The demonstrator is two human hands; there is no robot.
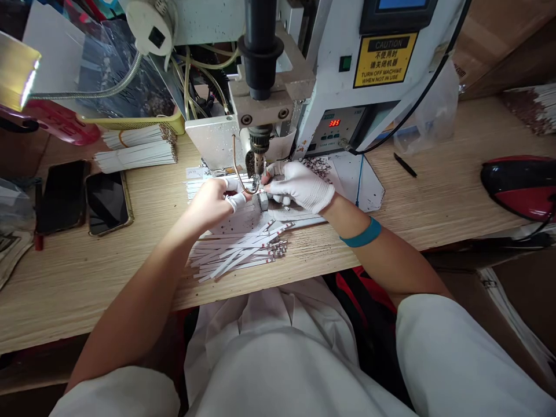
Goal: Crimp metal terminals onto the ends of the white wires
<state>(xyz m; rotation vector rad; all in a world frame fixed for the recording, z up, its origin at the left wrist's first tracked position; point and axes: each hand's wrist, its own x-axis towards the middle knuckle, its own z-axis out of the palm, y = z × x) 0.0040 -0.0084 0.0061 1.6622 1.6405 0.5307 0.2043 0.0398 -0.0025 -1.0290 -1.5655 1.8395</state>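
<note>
Head view:
- Left hand [216, 200]: thumb and forefinger close together; any pinch hidden.
- Right hand [299, 186]: fingers curled by machine tip [259, 163]; grip cannot be told.
- White strips [237, 255]: piled on table [87, 272], near its edge.
- Risk: slipping against the tip, possibly hot, could burn fingers.

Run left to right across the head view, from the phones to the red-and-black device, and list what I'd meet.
Left phone → right phone → left hand → white-gloved right hand → teal wristband → black pen → red-and-black device.
</note>
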